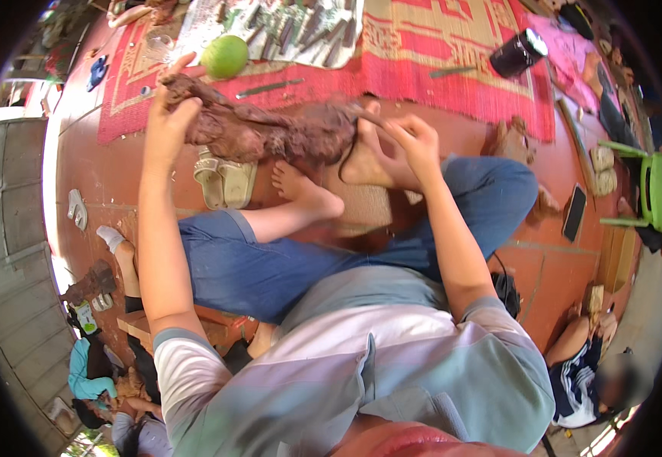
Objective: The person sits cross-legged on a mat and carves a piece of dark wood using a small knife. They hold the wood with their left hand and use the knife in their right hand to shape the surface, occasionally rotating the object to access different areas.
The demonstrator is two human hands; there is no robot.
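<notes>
On the red tiled floor (102, 175), just short of the near edge of a red patterned mat (453, 68), a person sits with legs crossed in blue jeans (270, 266), bare feet drawn in. Across the feet lies a long, knobbly piece of reddish-brown wood (270, 133), rough and root-like, running from the mat's near left corner towards the person's right foot (361, 156).

The left hand (167, 126) is closed round the far, thinner end of the wood, fingers wrapped over it and thumb raised beside a green round fruit (225, 55) that rests on the mat just beyond. The right hand (414, 141) sits at the thicker end, fingers curled together and pinching something thin and dark against the wood; what it pinches is too small to make out. A dark cord loops down from that end over the right foot.

A pair of pale sandals (224, 181) lies on the floor under the wood, touching the left foot (308, 194). On the mat, a light cloth (285, 30) carries a row of carving tools, and a black cylindrical container (517, 53) lies tipped near the mat's right edge. A dark flat phone (574, 213) rests on the floor to the right. Other people sit at the lower corners of the view.
</notes>
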